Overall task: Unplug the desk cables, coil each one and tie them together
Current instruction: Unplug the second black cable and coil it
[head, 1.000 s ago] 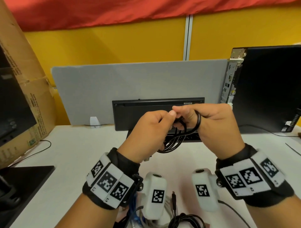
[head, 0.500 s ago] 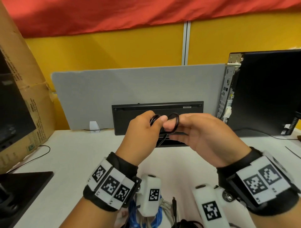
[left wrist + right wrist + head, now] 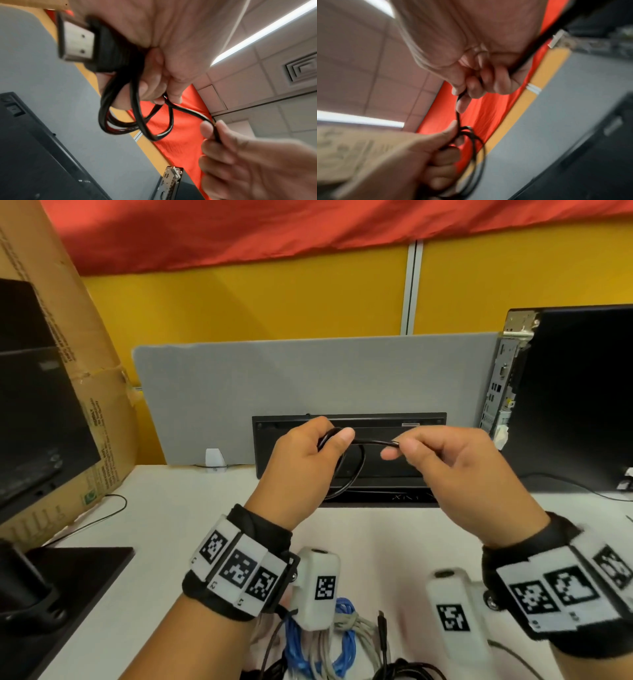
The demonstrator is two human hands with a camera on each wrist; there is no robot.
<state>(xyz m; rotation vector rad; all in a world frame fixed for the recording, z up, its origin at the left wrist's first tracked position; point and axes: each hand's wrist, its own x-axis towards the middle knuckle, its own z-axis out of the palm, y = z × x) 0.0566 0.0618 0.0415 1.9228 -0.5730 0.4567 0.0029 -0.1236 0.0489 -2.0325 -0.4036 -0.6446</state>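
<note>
My left hand (image 3: 310, 460) grips a coil of thin black cable (image 3: 346, 474) above the desk, thumb pressed on top. The left wrist view shows the loops (image 3: 130, 119) hanging from the curled fingers and a flat metal plug (image 3: 75, 40) held against the palm. My right hand (image 3: 445, 463) pinches the free strand (image 3: 376, 442) of that cable between thumb and forefinger, drawn taut to the right of the coil. In the right wrist view the strand (image 3: 458, 117) runs from the right fingers (image 3: 471, 86) down to the coil (image 3: 474, 143) in the left hand.
A bundle of blue and grey cables (image 3: 329, 642) and a black cable (image 3: 407, 671) lie on the white desk (image 3: 164, 542) near me. A black keyboard (image 3: 349, 446) leans against the grey divider (image 3: 308, 392). Computer tower (image 3: 568, 405) right; cardboard box (image 3: 68, 364) and monitor base (image 3: 51, 594) left.
My hands have parted: the right hand pulled the strand out to the right, away from the coil. Both hands sit a little lower in view as the head tilted.
</note>
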